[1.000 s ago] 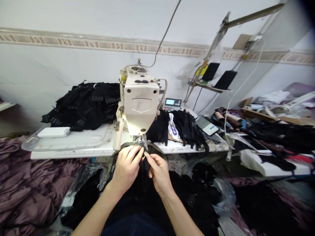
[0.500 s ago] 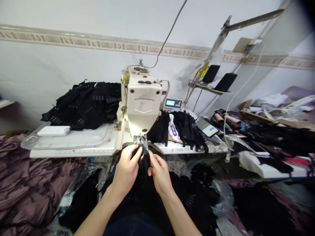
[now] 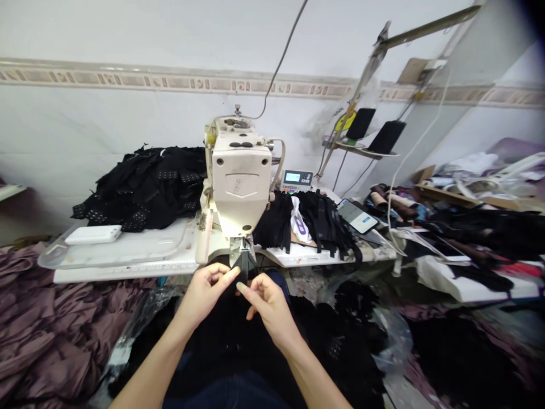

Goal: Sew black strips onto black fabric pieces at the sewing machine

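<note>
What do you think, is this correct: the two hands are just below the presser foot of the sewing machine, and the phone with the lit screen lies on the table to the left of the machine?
Not quite: the head view shows the phone on the table to the right of the sewing machine, not the left. The left hand and right hand are just below the presser foot, as you say.

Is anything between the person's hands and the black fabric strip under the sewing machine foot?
Nothing visible: the left hand and right hand are on either side of the black fabric strip, below the presser foot.
</note>
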Demonstrator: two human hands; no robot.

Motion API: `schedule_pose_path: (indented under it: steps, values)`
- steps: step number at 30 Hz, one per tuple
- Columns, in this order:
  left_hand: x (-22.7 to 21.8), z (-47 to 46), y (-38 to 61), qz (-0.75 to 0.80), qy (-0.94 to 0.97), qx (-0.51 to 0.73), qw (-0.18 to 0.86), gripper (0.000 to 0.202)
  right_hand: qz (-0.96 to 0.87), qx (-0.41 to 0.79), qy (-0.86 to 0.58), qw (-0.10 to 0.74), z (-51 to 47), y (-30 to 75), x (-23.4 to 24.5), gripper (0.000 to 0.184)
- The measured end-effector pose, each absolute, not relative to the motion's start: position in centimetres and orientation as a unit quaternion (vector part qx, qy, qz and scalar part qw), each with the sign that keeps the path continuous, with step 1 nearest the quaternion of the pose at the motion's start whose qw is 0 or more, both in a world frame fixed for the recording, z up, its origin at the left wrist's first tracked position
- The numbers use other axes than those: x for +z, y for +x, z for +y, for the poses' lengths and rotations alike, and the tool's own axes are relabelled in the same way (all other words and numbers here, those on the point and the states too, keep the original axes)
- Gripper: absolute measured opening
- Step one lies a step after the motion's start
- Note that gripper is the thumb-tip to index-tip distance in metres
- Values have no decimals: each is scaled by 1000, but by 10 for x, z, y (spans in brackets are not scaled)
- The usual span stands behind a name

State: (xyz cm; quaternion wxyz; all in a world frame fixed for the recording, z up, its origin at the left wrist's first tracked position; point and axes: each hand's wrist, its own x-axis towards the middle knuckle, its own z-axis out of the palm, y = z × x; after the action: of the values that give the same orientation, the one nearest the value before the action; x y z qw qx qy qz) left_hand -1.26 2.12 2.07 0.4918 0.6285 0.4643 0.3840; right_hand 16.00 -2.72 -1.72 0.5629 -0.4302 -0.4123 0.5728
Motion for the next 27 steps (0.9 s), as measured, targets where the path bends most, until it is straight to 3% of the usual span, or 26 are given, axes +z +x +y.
schedule_pose_path:
  steps: [4, 11, 12, 15, 21, 24, 27]
  values:
    - [15, 22, -6, 462, 615, 414, 487, 42, -390, 572, -420, 586, -27, 158, -16, 51]
    - [17, -7, -6, 444, 627, 417, 486, 27, -512, 354, -464, 630, -21, 195, 17, 25]
    - [18, -13, -6, 439, 641, 406, 482, 34, -531, 345, -463, 620, -19, 201, 22, 18]
    - [18, -27, -3, 424, 690, 351, 471, 55, -555, 382, -459, 579, -8, 213, 30, 11]
    - [15, -13, 4, 396, 620, 367, 569, 37, -528, 415, -480, 565, 24, 209, 17, 22]
    - [19, -3, 2, 425, 656, 396, 482, 31, -525, 404, -487, 570, 41, 206, 8, 23]
    - [19, -2, -3, 456, 723, 429, 292, 21, -535, 386, -479, 579, 58, 208, 4, 22]
